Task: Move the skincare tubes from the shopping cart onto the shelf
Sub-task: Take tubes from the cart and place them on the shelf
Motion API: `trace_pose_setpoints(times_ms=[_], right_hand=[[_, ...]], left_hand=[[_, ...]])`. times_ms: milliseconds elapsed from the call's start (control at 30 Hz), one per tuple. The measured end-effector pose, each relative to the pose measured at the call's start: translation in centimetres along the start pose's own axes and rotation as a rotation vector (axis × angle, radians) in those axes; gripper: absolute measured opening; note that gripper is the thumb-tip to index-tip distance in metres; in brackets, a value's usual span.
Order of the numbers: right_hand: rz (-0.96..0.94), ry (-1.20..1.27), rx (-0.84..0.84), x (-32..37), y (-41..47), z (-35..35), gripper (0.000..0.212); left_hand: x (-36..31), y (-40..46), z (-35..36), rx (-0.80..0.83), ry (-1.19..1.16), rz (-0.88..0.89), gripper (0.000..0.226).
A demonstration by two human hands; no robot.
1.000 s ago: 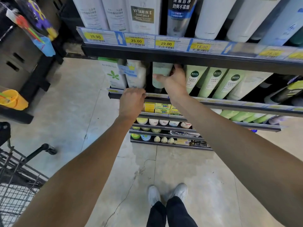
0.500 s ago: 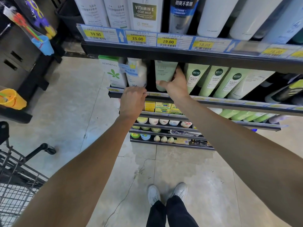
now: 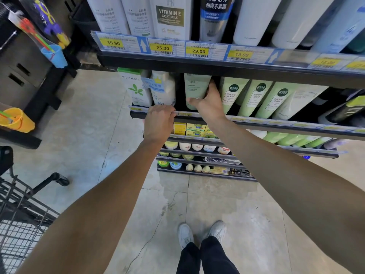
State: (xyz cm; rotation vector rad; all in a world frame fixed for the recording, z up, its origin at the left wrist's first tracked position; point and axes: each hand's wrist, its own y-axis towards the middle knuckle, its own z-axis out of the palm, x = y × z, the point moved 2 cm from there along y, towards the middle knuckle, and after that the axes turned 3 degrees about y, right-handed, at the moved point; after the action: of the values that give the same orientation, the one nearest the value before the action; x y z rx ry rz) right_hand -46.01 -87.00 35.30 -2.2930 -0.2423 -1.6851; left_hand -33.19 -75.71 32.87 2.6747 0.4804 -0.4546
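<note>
Head view gives me the pale green skincare tube [image 3: 195, 89] standing upright on the second shelf [image 3: 276, 125], in the dark gap between a white bottle [image 3: 164, 89] and a row of green tubes [image 3: 254, 97]. My right hand [image 3: 209, 103] wraps it, thumb across the lower front, fingers round its right side. My left hand [image 3: 159, 123] rests curled over the shelf's front rail, just below the white bottle. The shopping cart [image 3: 21, 220] sits at lower left, well apart.
</note>
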Motion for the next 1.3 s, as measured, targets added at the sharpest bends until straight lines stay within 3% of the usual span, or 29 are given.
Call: trace_pose_setpoints(times_ms=[233,400,533,700,800,933,1133,1300], right_hand=[[0.076,-0.07,0.003,-0.7,-1.4,-0.7,0.066],[0.095,-0.129,0.047,0.8,-7.1,-2.7,0.063],[0.038,-0.262,0.172,0.9,-13.3,-4.9,0.045],[-0.179,-0.6,0.446,2.5,-17.7,-7.0,0.044],[-0.338,-0.707,0.584,4.0,-18.8,-7.1,0.041],[-0.548,-0.737,0.743,5.1,-20.3,-5.5,0.042],[-0.686,-0.6,1.004,5.2,-25.5,-1.4,0.039],[-0.787,-0.605,1.215,5.4,-30.9,2.8,0.041]], left_hand=[[-0.2,0.2,-0.6,0.118,-0.015,-0.052,0.016],[-0.8,-0.7,-1.9,0.234,-0.068,-0.092,0.037],[-2.6,-3.0,-4.7,0.17,-0.133,-0.132,0.04],[-4.5,-9.0,-9.4,0.067,-0.009,-0.146,0.04],[-5.1,-13.7,-12.0,-0.004,0.086,-0.274,0.036],[-5.6,-20.5,-15.2,-0.066,0.17,-0.487,0.049],[-7.4,-30.8,-19.1,-0.213,0.203,-0.801,0.035],[-7.3,-38.4,-21.4,-0.248,0.251,-1.04,0.049]])
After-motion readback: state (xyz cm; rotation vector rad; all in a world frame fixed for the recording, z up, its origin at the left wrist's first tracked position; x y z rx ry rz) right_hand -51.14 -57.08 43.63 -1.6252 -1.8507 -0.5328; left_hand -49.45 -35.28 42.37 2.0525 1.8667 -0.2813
